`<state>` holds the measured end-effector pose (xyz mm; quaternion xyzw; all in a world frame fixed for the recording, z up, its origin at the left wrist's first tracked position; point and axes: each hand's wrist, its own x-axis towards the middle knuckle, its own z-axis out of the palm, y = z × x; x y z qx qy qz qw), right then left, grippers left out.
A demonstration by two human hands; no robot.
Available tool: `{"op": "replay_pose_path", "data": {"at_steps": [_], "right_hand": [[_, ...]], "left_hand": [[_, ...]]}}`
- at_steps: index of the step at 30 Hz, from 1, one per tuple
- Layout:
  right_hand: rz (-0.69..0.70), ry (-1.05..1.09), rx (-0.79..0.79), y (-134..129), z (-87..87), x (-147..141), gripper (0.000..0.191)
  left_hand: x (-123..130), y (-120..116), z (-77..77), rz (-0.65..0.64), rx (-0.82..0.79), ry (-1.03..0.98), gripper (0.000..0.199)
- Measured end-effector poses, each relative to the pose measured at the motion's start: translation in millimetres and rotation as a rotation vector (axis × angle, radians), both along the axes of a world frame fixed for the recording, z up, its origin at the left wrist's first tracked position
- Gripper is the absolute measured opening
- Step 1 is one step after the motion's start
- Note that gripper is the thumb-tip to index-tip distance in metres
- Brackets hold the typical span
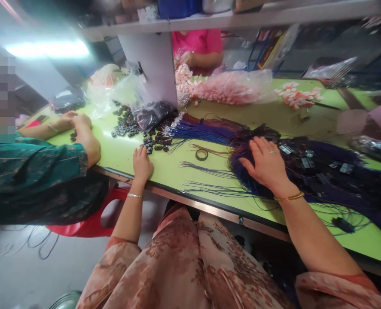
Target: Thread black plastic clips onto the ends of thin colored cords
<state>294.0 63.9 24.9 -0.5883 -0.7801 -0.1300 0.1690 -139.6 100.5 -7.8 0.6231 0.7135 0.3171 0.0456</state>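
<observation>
Currently the right hand rests flat, fingers spread, on the blue wire bundle; the left hand, loosely curled and empty, touches the black connectors ahead.

I see blue wire bundle sprawled flat, tangled; small black connectors lie scattered loose, well left of it.

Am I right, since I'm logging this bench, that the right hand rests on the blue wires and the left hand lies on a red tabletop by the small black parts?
Not quite: the head view shows a green tabletop, not red. The right hand does rest on the blue wires, and the left hand lies by the small black parts.
</observation>
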Motion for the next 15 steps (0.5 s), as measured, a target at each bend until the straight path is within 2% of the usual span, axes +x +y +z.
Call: {"op": "replay_pose_path", "data": {"at_steps": [2, 4, 6, 8, 10, 13, 15], "right_hand": [[-0.027, -0.014, -0.053, 4, -9.4, -1, 0.071], [-0.034, -0.019, -0.08, 5, -10.9, -1, 0.073], [-0.018, 0.01, -0.069, 1, -3.0, -4, 0.067], [0.006, 0.091, -0.034, -8, 9.8, -16, 0.053], [0.099, 0.2, -0.067, -19, 20.9, -35, 0.036], [0.384, 0.28, -0.327, -31, 25.1, -73, 0.022], [0.459, 0.235, -0.479, -33, 20.3, -97, 0.018]], "left_hand": [[-10, 2, -5.4, -0.027, -0.048, 0.083, 0.053], [-12, -2, -8.0, -0.032, -0.056, 0.14, 0.051], [-11, -8, -6.8, -0.01, -0.064, 0.183, 0.045], [-8, -14, -2.3, 0.023, -0.095, 0.213, 0.037], [-4, -19, 3.4, 0.051, -0.125, 0.227, 0.032], [0, -25, 9.8, 0.075, -0.151, 0.21, 0.021], [2, -28, 10.8, 0.085, -0.161, 0.18, 0.017]]}}
